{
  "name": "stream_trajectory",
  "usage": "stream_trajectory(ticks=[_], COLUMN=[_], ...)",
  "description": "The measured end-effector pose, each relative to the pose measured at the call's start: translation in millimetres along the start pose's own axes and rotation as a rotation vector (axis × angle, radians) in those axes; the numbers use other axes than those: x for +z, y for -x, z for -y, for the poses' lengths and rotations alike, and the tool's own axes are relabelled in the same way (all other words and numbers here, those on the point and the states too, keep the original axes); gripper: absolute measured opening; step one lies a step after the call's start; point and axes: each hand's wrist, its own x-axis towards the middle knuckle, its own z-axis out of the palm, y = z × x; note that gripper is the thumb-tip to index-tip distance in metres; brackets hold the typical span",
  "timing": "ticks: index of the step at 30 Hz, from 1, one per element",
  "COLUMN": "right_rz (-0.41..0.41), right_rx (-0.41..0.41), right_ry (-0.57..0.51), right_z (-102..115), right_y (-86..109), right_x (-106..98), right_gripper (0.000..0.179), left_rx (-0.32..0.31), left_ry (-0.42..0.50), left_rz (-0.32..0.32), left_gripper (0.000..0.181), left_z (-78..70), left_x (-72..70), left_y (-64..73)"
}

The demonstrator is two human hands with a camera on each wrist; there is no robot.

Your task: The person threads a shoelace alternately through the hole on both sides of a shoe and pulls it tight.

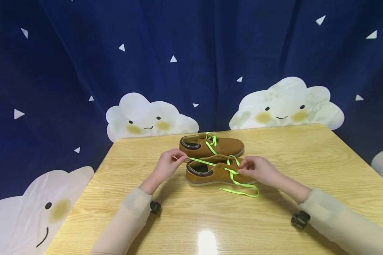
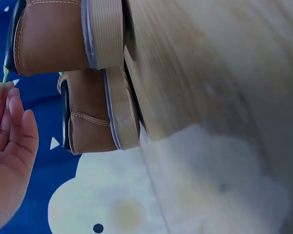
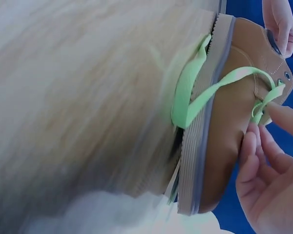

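A brown shoe (image 1: 221,176) with a bright green shoelace (image 1: 210,163) sits on the table, its toe towards the right. Between thumb and fingertips my left hand (image 1: 169,163) pinches one lace end, drawn taut from the eyelets past the heel. My right hand (image 1: 258,170) is at the lacing on the front of the shoe, thumb and fingers closed about the green lace there; the exact contact is partly hidden. The other lace end (image 3: 198,105) hangs over the near side of the shoe and curls onto the table.
A second brown shoe (image 1: 228,144), with a green lace in it, stands just behind the first. Both are on a light wooden table (image 1: 166,226). A dark blue curtain (image 1: 191,53) with white clouds hangs behind the table and at its sides.
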Motion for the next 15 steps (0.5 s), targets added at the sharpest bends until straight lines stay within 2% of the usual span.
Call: stream_trajectory(ticks=[6, 10, 15], right_rz=[0.022, 0.013, 0.029], right_rx=[0.027, 0.030, 0.022], right_ry=[-0.050, -0.104, -0.105], right_z=[-3.7, -6.2, -6.8], right_y=[-2.9, -3.2, -2.8], right_x=[3.9, 4.3, 5.2], right_gripper=[0.007, 0.002, 0.012], left_rx=[-0.078, -0.130, -0.173], left_ry=[0.070, 0.131, 0.162], left_rz=[0.006, -0.025, -0.051], left_gripper=[0.010, 0.014, 0.017], left_z=[4.3, 5.9, 7.0], left_x=[-3.2, -9.3, -18.1], left_y=[5.0, 7.5, 11.1])
